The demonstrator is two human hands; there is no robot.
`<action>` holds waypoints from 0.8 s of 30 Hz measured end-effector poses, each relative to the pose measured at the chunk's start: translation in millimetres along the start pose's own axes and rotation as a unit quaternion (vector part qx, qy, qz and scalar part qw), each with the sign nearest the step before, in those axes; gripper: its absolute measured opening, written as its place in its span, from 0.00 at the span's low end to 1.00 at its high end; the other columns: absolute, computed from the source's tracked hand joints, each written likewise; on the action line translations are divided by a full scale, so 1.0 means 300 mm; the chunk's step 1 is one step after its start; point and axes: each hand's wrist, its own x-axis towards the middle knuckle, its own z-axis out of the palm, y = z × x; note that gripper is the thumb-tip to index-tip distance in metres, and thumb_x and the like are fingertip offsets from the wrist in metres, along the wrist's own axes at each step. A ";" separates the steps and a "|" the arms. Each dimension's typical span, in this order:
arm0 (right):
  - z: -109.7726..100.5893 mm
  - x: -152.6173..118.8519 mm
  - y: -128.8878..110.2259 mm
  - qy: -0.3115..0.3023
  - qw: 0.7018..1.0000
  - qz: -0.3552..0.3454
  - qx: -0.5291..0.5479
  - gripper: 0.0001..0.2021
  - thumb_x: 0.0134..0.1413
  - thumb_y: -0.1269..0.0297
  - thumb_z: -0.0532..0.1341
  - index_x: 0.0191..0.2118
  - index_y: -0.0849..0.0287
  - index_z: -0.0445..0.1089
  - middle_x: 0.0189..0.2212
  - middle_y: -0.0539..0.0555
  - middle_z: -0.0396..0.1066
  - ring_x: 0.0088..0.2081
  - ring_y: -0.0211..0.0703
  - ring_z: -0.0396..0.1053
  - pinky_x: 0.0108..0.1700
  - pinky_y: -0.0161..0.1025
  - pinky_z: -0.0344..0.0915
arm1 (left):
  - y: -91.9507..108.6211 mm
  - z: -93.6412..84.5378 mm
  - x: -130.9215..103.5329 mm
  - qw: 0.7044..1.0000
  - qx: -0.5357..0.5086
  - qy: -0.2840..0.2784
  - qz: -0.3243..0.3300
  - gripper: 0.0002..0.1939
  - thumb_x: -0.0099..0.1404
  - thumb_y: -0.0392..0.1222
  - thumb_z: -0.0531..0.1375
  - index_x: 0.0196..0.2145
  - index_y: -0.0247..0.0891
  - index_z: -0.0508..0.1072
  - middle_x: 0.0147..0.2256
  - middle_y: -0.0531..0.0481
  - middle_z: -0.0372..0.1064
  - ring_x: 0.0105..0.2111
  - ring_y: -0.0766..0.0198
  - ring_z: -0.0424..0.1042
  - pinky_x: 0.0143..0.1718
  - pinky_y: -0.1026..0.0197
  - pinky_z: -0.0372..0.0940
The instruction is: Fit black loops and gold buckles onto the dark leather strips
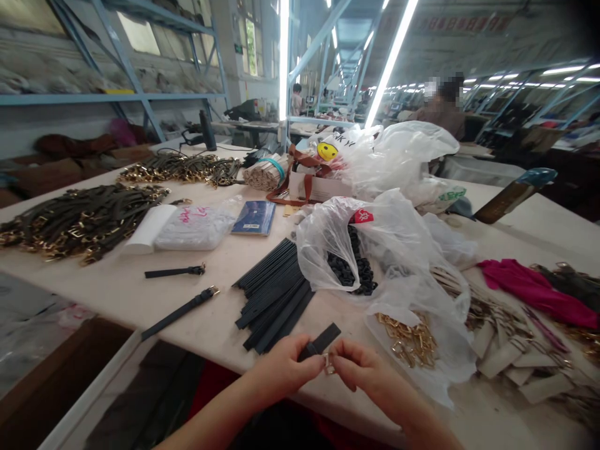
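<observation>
My left hand (293, 362) is closed on a short dark strap (327, 338) near the table's front edge. Thumb and fingers of my right hand (359, 364) pinch a small gold buckle (329, 364) at the strap's lower end, touching my left fingertips. Just behind lies a fanned stack of dark straps (276, 294). Gold buckles (412, 340) sit on clear plastic to the right of my hands. A plastic bag (328, 250) holds small black loops (359, 269). Two buckled straps, one long (180, 312) and one short (173, 272), lie to the left.
Heaps of dark straps with gold fittings (84, 219) cover the table's left part. A blue booklet (254, 217) lies mid-table. Pale straps (520, 350) and a pink cloth (539, 290) are at right. A person (443, 112) is in the background.
</observation>
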 end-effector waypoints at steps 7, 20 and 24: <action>0.033 0.021 0.047 -0.037 0.977 -0.023 0.210 0.09 0.42 0.64 0.65 0.25 0.59 0.63 0.21 0.43 0.56 0.24 0.31 0.50 0.27 0.31 0.50 | -0.025 -0.004 0.004 0.999 -0.021 0.019 0.022 0.08 0.56 0.41 0.53 0.28 0.34 0.67 0.22 0.57 0.59 0.24 0.69 0.57 0.25 0.68 0.52; 0.104 0.042 0.103 0.129 0.892 0.038 0.432 0.07 0.44 0.63 0.66 0.29 0.61 0.71 0.29 0.50 0.72 0.29 0.32 0.67 0.34 0.31 0.65 | -0.051 -0.026 -0.042 0.988 0.115 0.087 0.060 0.10 0.63 0.45 0.50 0.38 0.39 0.65 0.30 0.53 0.68 0.31 0.64 0.66 0.32 0.66 0.56; 0.103 0.040 0.086 0.193 0.873 0.010 0.449 0.09 0.39 0.63 0.69 0.27 0.59 0.70 0.28 0.48 0.72 0.26 0.29 0.66 0.30 0.27 0.66 | -0.058 -0.026 -0.076 0.985 0.164 0.041 0.041 0.12 0.65 0.45 0.47 0.32 0.39 0.66 0.26 0.54 0.65 0.28 0.65 0.66 0.30 0.66 0.55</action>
